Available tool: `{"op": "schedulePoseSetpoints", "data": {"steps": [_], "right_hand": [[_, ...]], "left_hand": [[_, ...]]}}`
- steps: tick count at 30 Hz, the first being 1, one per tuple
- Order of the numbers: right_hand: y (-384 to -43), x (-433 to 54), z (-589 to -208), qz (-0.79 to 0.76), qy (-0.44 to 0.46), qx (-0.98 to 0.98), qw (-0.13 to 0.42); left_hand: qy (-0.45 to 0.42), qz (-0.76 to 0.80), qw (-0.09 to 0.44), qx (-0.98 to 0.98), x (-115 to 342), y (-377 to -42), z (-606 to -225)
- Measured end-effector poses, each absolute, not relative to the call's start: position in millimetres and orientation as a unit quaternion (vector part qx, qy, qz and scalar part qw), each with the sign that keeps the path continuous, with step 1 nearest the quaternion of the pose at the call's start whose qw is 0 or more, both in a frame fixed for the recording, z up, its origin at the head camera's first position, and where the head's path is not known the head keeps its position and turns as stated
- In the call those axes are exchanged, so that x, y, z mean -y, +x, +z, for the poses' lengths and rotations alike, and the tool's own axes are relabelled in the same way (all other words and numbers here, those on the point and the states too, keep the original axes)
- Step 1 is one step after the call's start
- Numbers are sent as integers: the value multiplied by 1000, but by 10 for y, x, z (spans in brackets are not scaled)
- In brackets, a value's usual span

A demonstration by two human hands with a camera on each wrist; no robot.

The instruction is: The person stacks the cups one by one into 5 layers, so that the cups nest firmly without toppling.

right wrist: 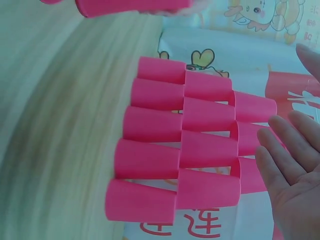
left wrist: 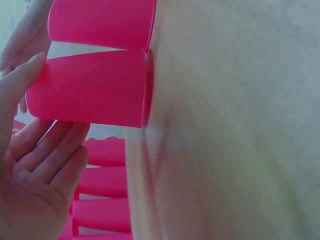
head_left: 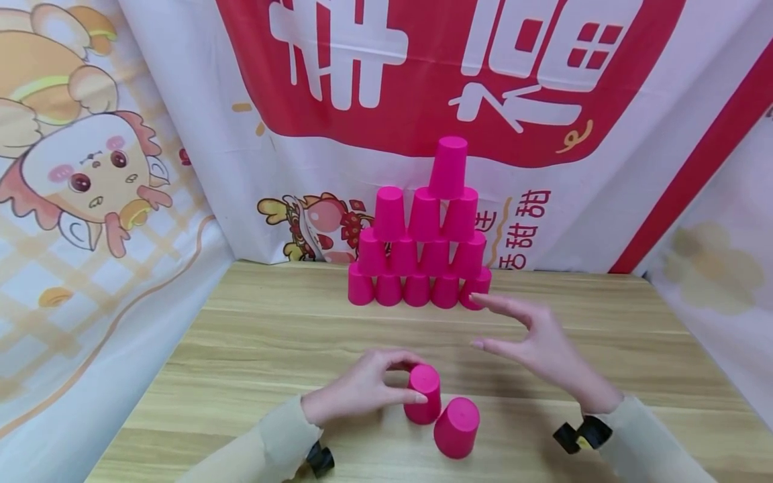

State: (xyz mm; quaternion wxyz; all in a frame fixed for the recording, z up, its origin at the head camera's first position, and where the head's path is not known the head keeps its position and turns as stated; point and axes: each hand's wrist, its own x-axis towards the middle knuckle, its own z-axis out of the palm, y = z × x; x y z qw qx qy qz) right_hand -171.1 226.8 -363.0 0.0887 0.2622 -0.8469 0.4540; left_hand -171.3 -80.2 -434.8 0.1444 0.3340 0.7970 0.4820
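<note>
In the head view my left hand (head_left: 362, 386) holds an upside-down pink cup (head_left: 425, 399) from its left side, thumb in front and fingers behind. A second upside-down pink cup (head_left: 457, 433) stands on the table close to its right. My right hand (head_left: 552, 345) hovers to the right with thumb and fingers spread and nothing between them. Behind the hands rises a pyramid of pink cups (head_left: 403, 258); its third row has three cups, and a single top cup (head_left: 449, 168) sits toward the right. The left wrist view shows the thumb and fingers on the held cup (left wrist: 90, 90).
The wooden table (head_left: 272, 322) carries all the cups. A white cloth backdrop (head_left: 199, 147) with a red printed panel hangs right behind the pyramid. Printed cloth also covers the left and right sides. Black straps (head_left: 582, 435) sit at both wrists.
</note>
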Motion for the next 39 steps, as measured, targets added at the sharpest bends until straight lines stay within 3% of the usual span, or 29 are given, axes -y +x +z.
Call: {"op": "schedulePoseSetpoints", "data": {"steps": [11,18,23,32,39], "right_hand": [[-1517,-2298,-3771,452,243,858,36],[-1432,-2229,-3941,467,280,839,-17],[-1377,-2198,-4068,475,289,829,-55],[-1286,-2148,-4171,469,281,827,-132],[-1265,-2131,-4239,454,307,826,-133]], "left_hand": [[307,496,42,-812,908,-1873,-3989],[331,506,-103,-790,944,-2019,-3719],[329,522,-178,-766,940,-2123,-3489],[326,522,-283,-735,923,-2292,-3158],[326,540,-328,-703,895,-2421,-2860]]}}
